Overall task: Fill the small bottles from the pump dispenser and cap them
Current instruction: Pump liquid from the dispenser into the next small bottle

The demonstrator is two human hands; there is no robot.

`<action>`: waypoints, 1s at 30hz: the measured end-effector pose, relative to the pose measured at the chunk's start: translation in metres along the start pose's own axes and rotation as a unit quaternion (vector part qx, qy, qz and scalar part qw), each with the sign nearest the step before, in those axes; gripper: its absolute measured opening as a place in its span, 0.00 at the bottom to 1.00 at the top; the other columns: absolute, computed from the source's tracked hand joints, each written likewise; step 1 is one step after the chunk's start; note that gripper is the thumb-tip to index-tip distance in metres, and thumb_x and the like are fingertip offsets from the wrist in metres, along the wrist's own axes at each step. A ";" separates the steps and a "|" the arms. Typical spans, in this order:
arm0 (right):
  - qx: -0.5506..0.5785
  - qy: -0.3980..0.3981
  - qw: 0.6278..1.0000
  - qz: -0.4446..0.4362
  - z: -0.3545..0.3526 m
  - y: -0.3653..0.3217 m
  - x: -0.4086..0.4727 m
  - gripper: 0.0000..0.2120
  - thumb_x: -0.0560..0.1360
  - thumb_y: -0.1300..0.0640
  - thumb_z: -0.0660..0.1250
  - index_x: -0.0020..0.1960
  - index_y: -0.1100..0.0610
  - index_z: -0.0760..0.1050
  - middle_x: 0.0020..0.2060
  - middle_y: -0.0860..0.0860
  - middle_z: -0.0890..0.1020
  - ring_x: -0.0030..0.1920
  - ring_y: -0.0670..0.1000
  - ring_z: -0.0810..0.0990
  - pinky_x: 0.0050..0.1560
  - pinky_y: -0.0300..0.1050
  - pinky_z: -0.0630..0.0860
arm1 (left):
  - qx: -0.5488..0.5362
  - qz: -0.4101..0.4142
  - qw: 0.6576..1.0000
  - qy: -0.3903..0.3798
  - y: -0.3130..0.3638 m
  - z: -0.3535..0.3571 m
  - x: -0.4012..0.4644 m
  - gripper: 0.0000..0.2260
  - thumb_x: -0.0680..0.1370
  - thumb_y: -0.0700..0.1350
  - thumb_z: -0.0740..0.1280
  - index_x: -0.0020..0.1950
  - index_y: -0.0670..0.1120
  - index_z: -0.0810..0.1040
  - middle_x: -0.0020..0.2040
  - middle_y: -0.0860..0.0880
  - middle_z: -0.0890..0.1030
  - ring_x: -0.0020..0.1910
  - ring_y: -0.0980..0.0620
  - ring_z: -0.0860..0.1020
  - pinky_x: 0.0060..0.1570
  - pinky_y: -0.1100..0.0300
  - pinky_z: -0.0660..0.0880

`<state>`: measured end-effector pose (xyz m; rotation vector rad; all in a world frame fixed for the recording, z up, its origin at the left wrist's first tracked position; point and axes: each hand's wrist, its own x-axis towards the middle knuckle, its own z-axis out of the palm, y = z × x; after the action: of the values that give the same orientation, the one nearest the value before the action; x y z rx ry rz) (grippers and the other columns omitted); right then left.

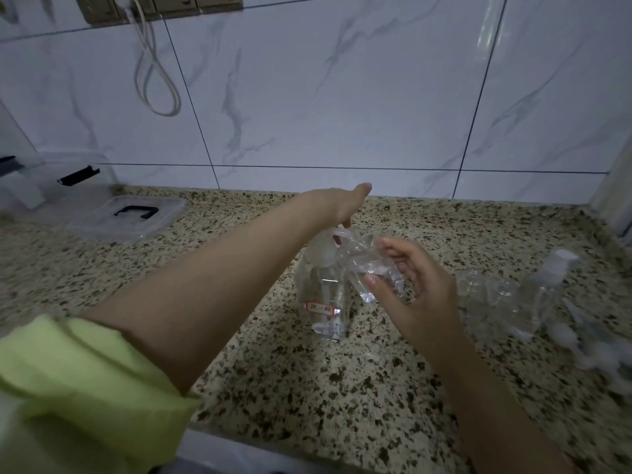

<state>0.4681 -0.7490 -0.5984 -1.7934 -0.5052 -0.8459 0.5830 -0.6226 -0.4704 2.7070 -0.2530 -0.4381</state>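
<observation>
A clear pump dispenser [321, 292] with a white pump head and a red-edged label stands mid-counter. My left hand [342, 203] rests on top of the pump head, fingers bent down over it. My right hand [413, 289] holds a small clear bottle [372, 268] tilted under the pump's spout, pinched between thumb and fingers. To the right, several small clear bottles [485, 295] stand or lie on the counter, one with a spray top [554, 268]. White caps [581, 343] lie beside them, blurred.
The speckled granite counter [307, 388] runs to a tiled wall. A clear plastic box lid with a black handle [133, 217] lies at the back left beside a clear box [51, 179]. A white cable [154, 80] hangs on the wall.
</observation>
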 end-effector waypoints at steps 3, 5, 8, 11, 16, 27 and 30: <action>-0.001 0.004 1.000 0.001 0.000 0.001 -0.001 0.22 0.75 0.51 0.72 0.66 0.55 0.74 0.57 0.46 0.82 0.59 0.49 0.82 0.62 0.47 0.79 | -0.011 -0.002 1.000 -0.009 -0.002 -0.002 0.002 0.38 0.80 0.68 0.41 0.61 0.44 0.81 0.68 0.41 0.75 0.66 0.40 0.71 0.54 0.50 0.65; -0.003 0.004 1.000 0.003 0.001 0.001 0.000 0.22 0.75 0.51 0.72 0.66 0.55 0.74 0.57 0.45 0.82 0.59 0.49 0.82 0.62 0.49 0.80 | -0.025 -0.008 1.000 -0.015 -0.004 -0.003 0.003 0.38 0.81 0.68 0.41 0.62 0.44 0.81 0.69 0.41 0.74 0.67 0.40 0.71 0.53 0.51 0.64; -0.013 0.003 1.000 0.000 0.001 0.001 -0.001 0.21 0.75 0.51 0.72 0.66 0.53 0.74 0.57 0.43 0.81 0.59 0.47 0.81 0.62 0.47 0.79 | -0.017 -0.013 0.999 -0.032 -0.004 -0.002 0.004 0.38 0.80 0.68 0.41 0.61 0.44 0.81 0.69 0.40 0.74 0.67 0.40 0.71 0.53 0.51 0.63; 0.000 0.005 1.000 0.004 0.002 0.002 0.000 0.21 0.75 0.52 0.72 0.66 0.53 0.74 0.57 0.44 0.81 0.59 0.48 0.81 0.62 0.47 0.79 | -0.032 0.012 0.999 -0.012 -0.004 -0.002 0.004 0.37 0.81 0.67 0.41 0.60 0.46 0.82 0.62 0.43 0.79 0.63 0.42 0.73 0.54 0.50 0.65; 0.008 0.002 1.000 0.010 0.001 0.000 -0.001 0.21 0.75 0.52 0.72 0.66 0.54 0.74 0.57 0.46 0.82 0.60 0.48 0.81 0.64 0.44 0.77 | -0.041 0.016 0.999 -0.025 -0.005 -0.002 0.004 0.37 0.81 0.68 0.42 0.57 0.47 0.83 0.62 0.42 0.79 0.62 0.41 0.73 0.60 0.48 0.68; 0.017 -0.002 1.000 0.007 0.001 -0.001 0.000 0.21 0.75 0.52 0.72 0.66 0.55 0.74 0.59 0.46 0.81 0.61 0.48 0.81 0.65 0.44 0.77 | -0.007 0.013 1.000 -0.018 -0.002 -0.006 0.002 0.37 0.81 0.67 0.40 0.60 0.46 0.82 0.67 0.42 0.76 0.62 0.41 0.74 0.50 0.52 0.66; 0.004 -0.005 1.000 0.002 0.001 -0.001 0.000 0.21 0.75 0.52 0.72 0.66 0.55 0.74 0.58 0.45 0.81 0.59 0.47 0.81 0.63 0.45 0.78 | -0.004 0.009 1.000 -0.021 -0.005 -0.001 0.001 0.38 0.81 0.67 0.40 0.61 0.45 0.82 0.70 0.42 0.73 0.68 0.41 0.71 0.56 0.48 0.65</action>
<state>0.4680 -0.7481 -0.5979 -1.7914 -0.5107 -0.8325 0.5850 -0.6180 -0.4715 2.6874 -0.2859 -0.4888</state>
